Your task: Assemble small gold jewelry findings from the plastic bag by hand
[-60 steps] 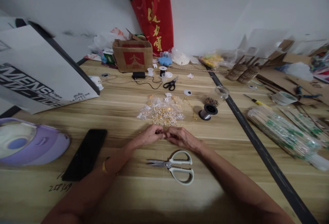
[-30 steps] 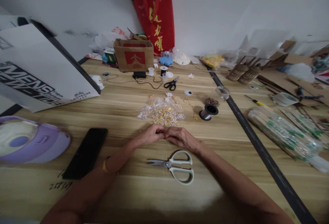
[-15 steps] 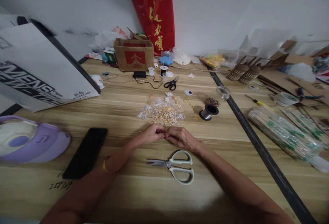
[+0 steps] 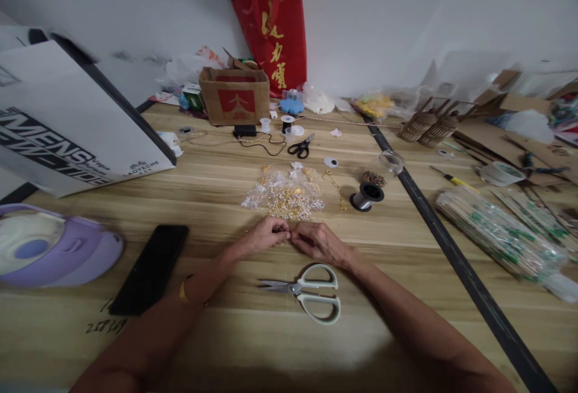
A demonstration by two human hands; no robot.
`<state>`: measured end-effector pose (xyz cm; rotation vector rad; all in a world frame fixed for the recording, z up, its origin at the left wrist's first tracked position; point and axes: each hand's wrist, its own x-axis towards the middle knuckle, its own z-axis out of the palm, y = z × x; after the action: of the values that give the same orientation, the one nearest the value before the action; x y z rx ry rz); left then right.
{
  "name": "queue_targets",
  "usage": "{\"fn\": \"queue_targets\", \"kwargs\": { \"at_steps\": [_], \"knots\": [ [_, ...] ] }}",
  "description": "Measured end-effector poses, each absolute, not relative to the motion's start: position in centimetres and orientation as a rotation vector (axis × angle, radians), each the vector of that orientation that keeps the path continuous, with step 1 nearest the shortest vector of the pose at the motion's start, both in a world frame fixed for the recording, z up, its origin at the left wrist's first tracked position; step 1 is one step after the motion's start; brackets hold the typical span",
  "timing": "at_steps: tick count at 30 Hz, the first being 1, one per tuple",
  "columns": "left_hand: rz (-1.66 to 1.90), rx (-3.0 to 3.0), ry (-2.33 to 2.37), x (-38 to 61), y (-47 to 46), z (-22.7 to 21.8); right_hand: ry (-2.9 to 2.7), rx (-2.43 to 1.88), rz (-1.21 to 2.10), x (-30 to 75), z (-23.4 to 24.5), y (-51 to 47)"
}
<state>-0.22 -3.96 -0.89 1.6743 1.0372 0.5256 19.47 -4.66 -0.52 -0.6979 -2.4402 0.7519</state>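
Centrally, the heap of gold and clear trinkets (image 4: 289, 196) is spread just beyond the left hand (image 4: 267, 235) and right hand (image 4: 320, 242), fingertips nearly met; whether anything is pinched cannot be told. Nearer, white-handled scissors (image 4: 295, 288) are laid crosswise, blades leftward.

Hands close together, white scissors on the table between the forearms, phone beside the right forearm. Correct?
Wrong on the phone: in the head view it lies beside the left forearm. Left hand and right hand are close together, with the white scissors on the table between the forearms.
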Motion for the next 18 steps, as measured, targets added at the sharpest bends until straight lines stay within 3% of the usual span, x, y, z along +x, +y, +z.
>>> {"fn": "queue_targets", "kwargs": {
  "at_steps": [18],
  "knots": [
    [0.560, 1.458, 0.948, -0.54, -3.67, -1.61, -2.383, -0.882, 0.977, 19.81, -0.14, -4.56]
  ]
}}
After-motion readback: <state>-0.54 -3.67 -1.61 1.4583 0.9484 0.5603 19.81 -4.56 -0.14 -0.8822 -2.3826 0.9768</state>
